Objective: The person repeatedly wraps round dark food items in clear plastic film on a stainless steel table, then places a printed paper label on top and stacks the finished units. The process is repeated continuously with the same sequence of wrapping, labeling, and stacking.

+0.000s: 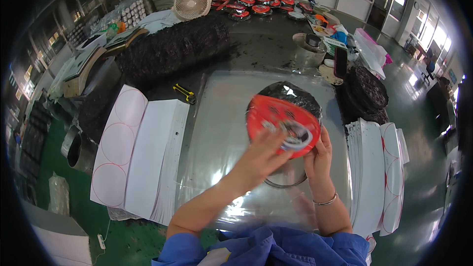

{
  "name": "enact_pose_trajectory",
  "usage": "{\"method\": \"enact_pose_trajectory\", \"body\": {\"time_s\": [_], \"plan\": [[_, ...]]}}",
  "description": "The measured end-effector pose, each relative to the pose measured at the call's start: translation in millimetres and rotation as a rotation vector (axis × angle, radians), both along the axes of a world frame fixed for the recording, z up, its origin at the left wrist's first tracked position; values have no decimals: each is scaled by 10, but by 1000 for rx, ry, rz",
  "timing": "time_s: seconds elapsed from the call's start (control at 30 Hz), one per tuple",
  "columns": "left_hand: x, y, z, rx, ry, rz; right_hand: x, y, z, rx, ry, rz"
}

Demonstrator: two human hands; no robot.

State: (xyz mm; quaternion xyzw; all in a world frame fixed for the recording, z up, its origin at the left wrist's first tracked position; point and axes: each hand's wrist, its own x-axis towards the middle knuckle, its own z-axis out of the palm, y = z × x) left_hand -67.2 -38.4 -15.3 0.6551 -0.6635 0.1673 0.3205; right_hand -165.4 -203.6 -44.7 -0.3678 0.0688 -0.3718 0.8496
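A round, flat black package (pixel 300 93) in shiny plastic is held up above the middle of the table. A red label (pixel 281 112) with a picture covers most of its front. My right hand (pixel 319 155) grips the package at its lower right edge, thumb and fingers around the rim. Across the lower left of the label lies my left hand (pixel 268 150), its fingers stretched out and somewhat blurred by motion. Beneath the package, a thin dark ring (pixel 286 185) partly shows on the clear plastic sheets (pixel 221 118).
Paper stacks with red circles stand left (pixel 135 152) and right (pixel 377 172). A yellow cutter (pixel 185 93) lies beside the sheets. Black rolled material (pixel 172 47), a fan (pixel 191 5), a phone (pixel 340 62) and a pile of red-labelled packages (pixel 261 8) are farther back.
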Motion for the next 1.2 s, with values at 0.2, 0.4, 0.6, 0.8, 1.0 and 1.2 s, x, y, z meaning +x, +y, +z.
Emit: {"method": "enact_pose_trajectory", "body": {"time_s": [0.2,0.4,0.6,0.8,1.0,1.2], "plan": [[114,-94,-110,-8,486,114,-404,-133,-98,-88,4,78],[296,-22,8,203,1146,3,-629,-263,-122,-102,91,-9],[291,-12,80,955,707,-203,-628,-490,-159,-224,91,155],[1665,-77,476,-568,1163,266,-723,-714,-653,-771,615,-81],[143,475,-137,891,384,-109,-783,-462,-603,-1384,777,11],[-159,1092,-1067,613,405,-75,-734,-494,-697,-1428,778,-18]]}}
